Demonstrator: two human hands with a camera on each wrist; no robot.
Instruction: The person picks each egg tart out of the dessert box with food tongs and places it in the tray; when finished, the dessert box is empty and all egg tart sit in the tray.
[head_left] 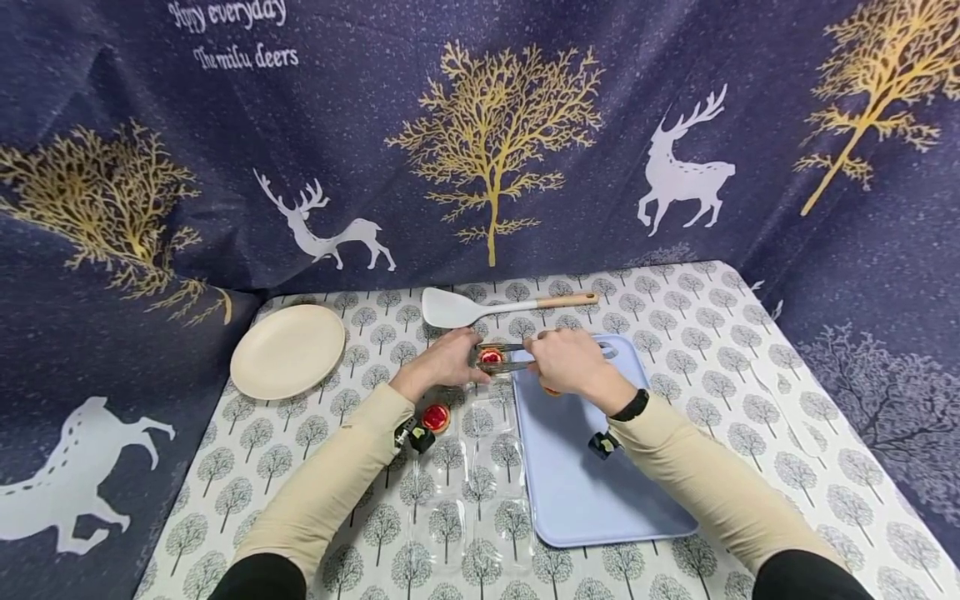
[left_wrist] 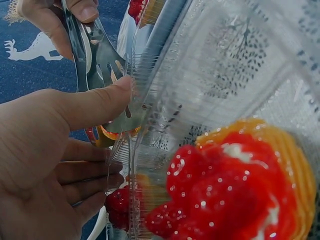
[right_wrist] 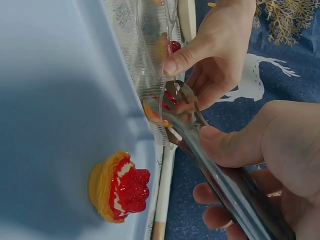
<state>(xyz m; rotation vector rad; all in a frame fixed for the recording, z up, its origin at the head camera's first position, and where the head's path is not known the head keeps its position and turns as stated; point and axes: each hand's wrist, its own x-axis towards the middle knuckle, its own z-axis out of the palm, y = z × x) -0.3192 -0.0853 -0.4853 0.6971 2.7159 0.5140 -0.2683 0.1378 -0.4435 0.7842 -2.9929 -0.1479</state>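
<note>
My right hand [head_left: 566,360] grips metal tongs [right_wrist: 215,167], whose slotted ends lie around a red-topped fruit tart [head_left: 491,358] at the far end of a clear plastic box [head_left: 471,492]. Across from it, my left hand [head_left: 448,358] pinches that end's rim, thumb above and fingers below, as the left wrist view shows. Nearer me in the box sits another tart [left_wrist: 235,190], its yellow crust and glossy red topping plain in that view. A further tart [right_wrist: 120,189] rests on the pale blue tray [head_left: 581,483], partly under my right hand in the head view.
A cream plate [head_left: 288,352] stands at the table's left. Behind my hands lies a white spatula [head_left: 450,308] with a wooden handle. The tray adjoins the box's right side. A dark blue cloth [head_left: 337,108] with trees and deer hangs behind the table.
</note>
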